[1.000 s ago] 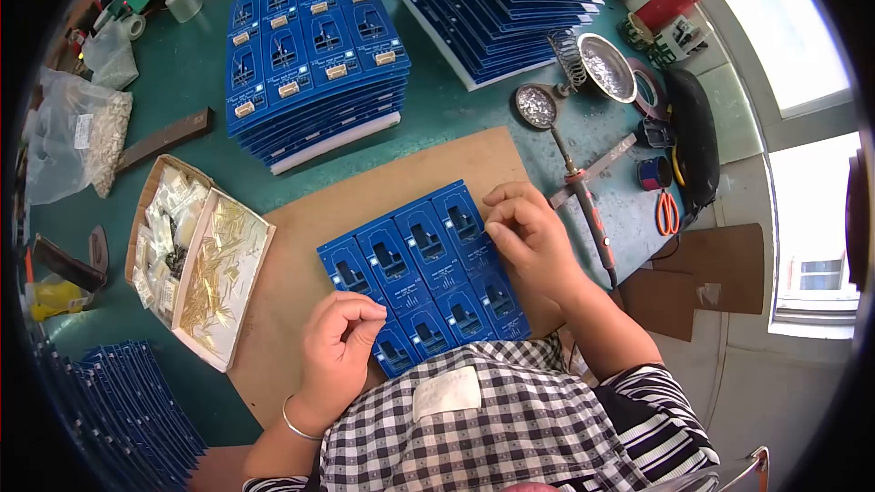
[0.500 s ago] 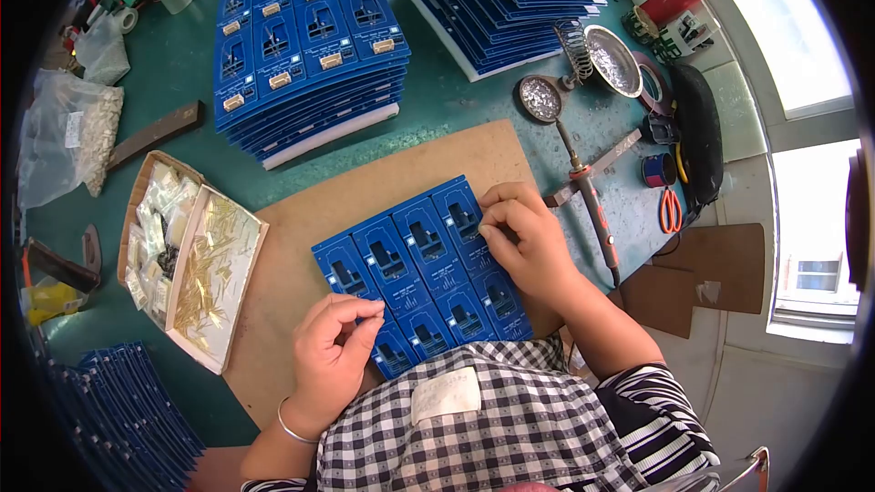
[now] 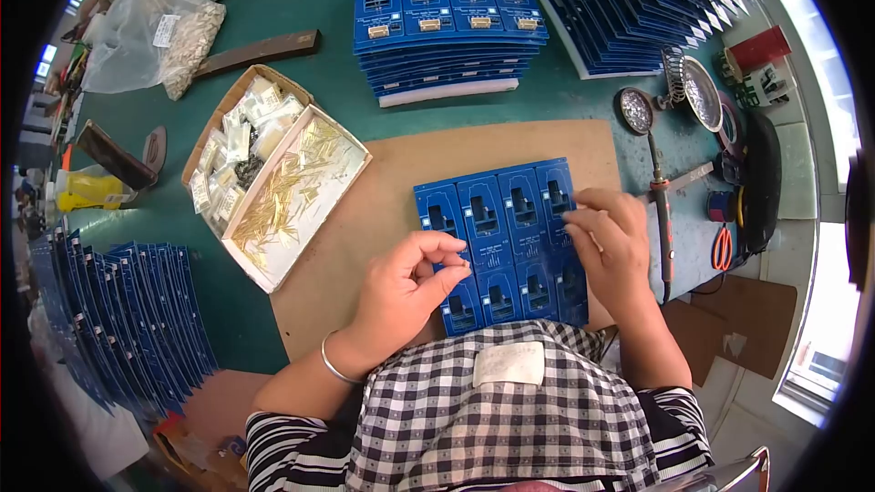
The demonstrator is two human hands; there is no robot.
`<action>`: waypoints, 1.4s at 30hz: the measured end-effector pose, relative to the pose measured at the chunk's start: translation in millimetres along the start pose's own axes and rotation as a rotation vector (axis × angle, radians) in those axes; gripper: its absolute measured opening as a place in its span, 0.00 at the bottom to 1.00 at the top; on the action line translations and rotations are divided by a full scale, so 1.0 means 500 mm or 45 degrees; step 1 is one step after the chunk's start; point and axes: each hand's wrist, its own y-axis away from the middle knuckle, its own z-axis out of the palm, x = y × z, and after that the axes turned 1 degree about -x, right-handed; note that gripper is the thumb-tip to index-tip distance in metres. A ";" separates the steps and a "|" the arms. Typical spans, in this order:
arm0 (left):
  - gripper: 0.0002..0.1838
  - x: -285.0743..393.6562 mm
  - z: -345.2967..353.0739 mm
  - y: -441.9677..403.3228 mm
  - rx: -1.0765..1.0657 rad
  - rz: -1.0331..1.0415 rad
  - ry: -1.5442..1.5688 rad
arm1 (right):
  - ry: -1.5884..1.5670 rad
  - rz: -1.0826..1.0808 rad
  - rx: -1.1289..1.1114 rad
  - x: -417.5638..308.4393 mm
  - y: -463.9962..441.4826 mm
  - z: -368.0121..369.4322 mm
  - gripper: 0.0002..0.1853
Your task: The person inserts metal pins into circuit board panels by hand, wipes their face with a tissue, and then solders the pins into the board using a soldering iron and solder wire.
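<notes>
A blue circuit board panel point(image 3: 510, 246) with rows of cut-outs lies on a brown board point(image 3: 401, 159), its near edge against the checked apron. My left hand point(image 3: 415, 282) is over the panel's left side, thumb and fingertips pinched together; whatever is between them is too small to name. Over the panel's right edge is my right hand point(image 3: 615, 241), its thumb and fingers also closed, with their contents unclear. Left of the panel, an open box point(image 3: 319, 214) holds loose gold pins point(image 3: 283, 196) and small clear packets point(image 3: 241, 137).
Stacked blue panels point(image 3: 447, 23) stand at the back, with another pile point(image 3: 629, 9) to their right. A soldering iron point(image 3: 665, 237), solder dish point(image 3: 635, 109) and orange-handled scissors point(image 3: 722, 246) lie right. More panels point(image 3: 137, 319) stand at the left, below a yellow bottle point(image 3: 87, 189).
The whole view has swung left, so the bench items appear farther right. Both hands stay by the panel with their fingers closed.
</notes>
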 end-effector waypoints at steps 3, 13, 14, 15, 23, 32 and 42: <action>0.14 0.013 -0.004 0.004 -0.097 -0.129 -0.029 | -0.496 0.043 -0.106 -0.044 0.001 0.013 0.08; 0.14 0.032 0.009 0.001 -0.065 0.083 -0.373 | -0.607 -0.045 -0.252 -0.103 -0.018 0.066 0.07; 0.14 0.029 0.009 0.002 -0.077 0.117 -0.370 | -0.625 -0.021 -0.247 -0.103 -0.015 0.066 0.07; 0.14 0.026 0.010 0.001 -0.089 0.155 -0.365 | -0.639 0.004 -0.240 -0.096 -0.013 0.062 0.07; 0.06 0.029 0.004 -0.009 -0.065 0.189 -0.326 | -0.576 0.437 0.050 0.023 0.009 0.019 0.03; 0.03 0.013 -0.001 -0.008 -0.010 0.142 -0.253 | -0.530 0.384 0.061 0.037 0.011 0.042 0.04; 0.03 0.017 0.000 -0.005 0.010 0.129 -0.203 | -0.442 0.351 0.036 0.036 0.007 0.041 0.05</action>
